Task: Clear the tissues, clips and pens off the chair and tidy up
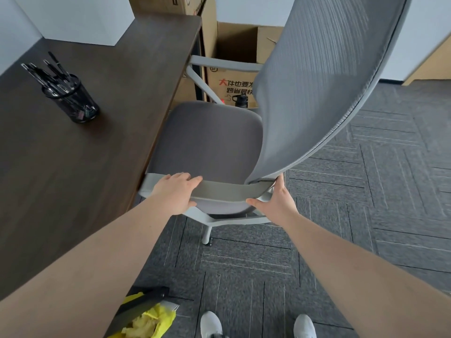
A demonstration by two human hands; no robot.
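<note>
Head view: grey mesh-backed office chair, seat bare, stands beside the dark wooden desk. Left hand wraps the near pale armrest, fingers together over the top. Right hand grips the armrest's rear end, thumb beneath. Black pens stand in a black mesh cup on the desk. Yellow-lined bin on the carpet.
</note>
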